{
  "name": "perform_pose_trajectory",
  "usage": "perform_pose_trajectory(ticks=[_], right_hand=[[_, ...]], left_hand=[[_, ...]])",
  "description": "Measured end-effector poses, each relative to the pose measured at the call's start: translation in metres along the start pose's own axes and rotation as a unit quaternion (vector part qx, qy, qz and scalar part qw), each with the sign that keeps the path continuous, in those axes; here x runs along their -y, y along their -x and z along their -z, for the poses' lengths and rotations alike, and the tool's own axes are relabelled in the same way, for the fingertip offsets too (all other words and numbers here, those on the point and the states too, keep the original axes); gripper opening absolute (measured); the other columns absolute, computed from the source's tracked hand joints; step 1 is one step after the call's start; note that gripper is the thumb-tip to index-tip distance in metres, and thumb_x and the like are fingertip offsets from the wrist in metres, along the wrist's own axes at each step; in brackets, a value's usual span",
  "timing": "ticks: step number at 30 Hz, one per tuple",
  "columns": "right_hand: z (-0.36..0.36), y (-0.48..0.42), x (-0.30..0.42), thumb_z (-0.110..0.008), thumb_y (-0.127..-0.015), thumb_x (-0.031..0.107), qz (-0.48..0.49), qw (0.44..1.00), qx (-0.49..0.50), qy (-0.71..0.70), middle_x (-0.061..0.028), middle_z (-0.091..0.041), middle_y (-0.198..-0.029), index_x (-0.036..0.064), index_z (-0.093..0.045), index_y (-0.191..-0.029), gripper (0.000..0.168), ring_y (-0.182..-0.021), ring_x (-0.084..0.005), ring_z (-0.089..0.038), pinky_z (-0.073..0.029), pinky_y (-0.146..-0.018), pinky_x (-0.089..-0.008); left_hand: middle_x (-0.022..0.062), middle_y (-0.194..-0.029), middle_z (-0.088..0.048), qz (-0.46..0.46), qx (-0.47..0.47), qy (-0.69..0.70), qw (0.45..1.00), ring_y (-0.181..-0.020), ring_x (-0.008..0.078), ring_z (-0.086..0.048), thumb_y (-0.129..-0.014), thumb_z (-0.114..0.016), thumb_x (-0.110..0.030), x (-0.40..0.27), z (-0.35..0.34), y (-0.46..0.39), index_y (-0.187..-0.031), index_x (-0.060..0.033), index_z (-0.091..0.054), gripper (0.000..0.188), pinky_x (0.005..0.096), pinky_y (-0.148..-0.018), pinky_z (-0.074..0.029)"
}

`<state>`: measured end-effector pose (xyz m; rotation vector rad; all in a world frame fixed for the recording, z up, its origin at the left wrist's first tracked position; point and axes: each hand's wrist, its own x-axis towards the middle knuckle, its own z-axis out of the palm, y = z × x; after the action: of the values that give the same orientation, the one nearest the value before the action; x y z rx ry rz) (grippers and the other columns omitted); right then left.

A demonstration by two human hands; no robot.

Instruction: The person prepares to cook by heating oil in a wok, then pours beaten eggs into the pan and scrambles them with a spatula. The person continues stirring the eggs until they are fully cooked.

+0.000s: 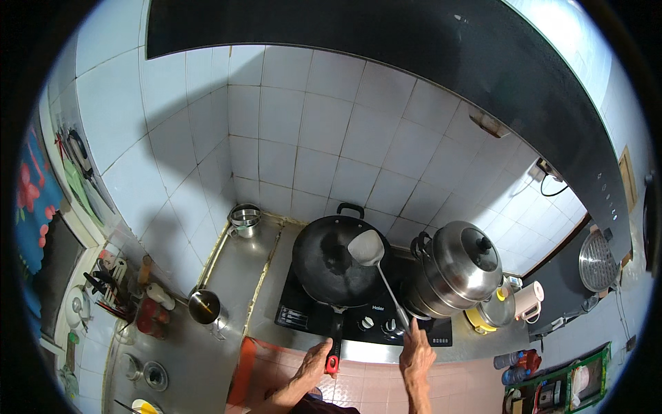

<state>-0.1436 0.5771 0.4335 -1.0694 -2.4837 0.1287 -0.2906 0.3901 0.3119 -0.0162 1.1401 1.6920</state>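
A black wok [320, 259] sits on the left side of a black Haier gas stove [289, 310]. Dark, wet-looking patches mark its inside; I see no food in it. My left hand [314, 360] grips the wok's long handle [336, 331], which ends in a red tip. In my right hand [417, 352] is the handle of a metal wok spatula [368, 247]. The spatula's broad blade is over the right part of the wok; whether it touches the surface I cannot tell. A tall stainless steel steamer pot [450, 269] with a domed lid stands on the stove right of the spatula.
A dark range hood [362, 31] hangs overhead. On the left steel counter are a metal cup [204, 308], stacked metal bowls [244, 220] and a bowl with yellow contents [147, 406]. Right of the steamer stand a glass-lidded yellow pot [483, 315] and a pale pitcher [528, 301].
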Motion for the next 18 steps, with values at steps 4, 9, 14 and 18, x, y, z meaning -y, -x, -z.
perform_pose_trajectory(ticks=[4, 9, 14, 18], right_hand=[[-0.025, 0.032, -0.006, -0.062, -0.096, 0.005, -0.018, 0.999, -0.035, 0.01, -0.0125, -0.061, -0.094, 0.013, -0.052, -0.146, 0.052, -0.077, -0.0356, -0.067, -0.051, -0.06, -0.0474], [-0.054, 0.044, -0.02, -0.062, -0.092, -0.002, 0.011, 0.997, -0.079, 0.001, -0.0125, -0.061, -0.095, 0.012, -0.055, -0.143, 0.053, -0.08, -0.0346, -0.064, -0.051, -0.063, -0.0458], [-0.09, 0.063, -0.03, -0.064, -0.088, -0.007, 0.036, 0.991, -0.124, -0.026, -0.0144, -0.063, -0.1, 0.011, -0.055, -0.145, 0.061, -0.087, -0.0361, -0.062, -0.049, -0.073, -0.0474], [-0.102, 0.074, -0.027, -0.064, -0.089, -0.003, 0.019, 0.995, -0.094, -0.032, -0.0156, -0.06, -0.099, 0.009, -0.052, -0.147, 0.06, -0.086, -0.037, -0.061, -0.047, -0.073, -0.0479]], left_hand=[[0.0115, -0.081, -0.066, -0.008, 0.04, 0.021, 0.999, -0.06, 0.0222, -0.064, -0.103, -0.052, -0.056, -0.004, -0.002, -0.002, -0.123, 0.0025, -0.061, 0.063, 0.0383, -0.049, -0.052], [0.0113, -0.08, -0.066, -0.01, 0.044, 0.025, 0.999, -0.06, 0.0213, -0.064, -0.105, -0.049, -0.052, -0.011, -0.008, 0.002, -0.125, 0.0027, -0.061, 0.059, 0.0368, -0.048, -0.052], [0.0093, -0.079, -0.065, -0.013, 0.042, -0.032, 0.998, -0.059, 0.0183, -0.061, -0.107, -0.046, -0.052, -0.011, -0.002, 0.011, -0.127, -0.0013, -0.063, 0.058, 0.0332, -0.051, -0.051], [0.008, -0.079, -0.062, 0.013, 0.027, -0.071, 0.997, -0.06, 0.0177, -0.058, -0.107, -0.046, -0.053, -0.014, -0.003, 0.019, -0.103, -0.004, -0.062, 0.052, 0.0332, -0.054, -0.05]])
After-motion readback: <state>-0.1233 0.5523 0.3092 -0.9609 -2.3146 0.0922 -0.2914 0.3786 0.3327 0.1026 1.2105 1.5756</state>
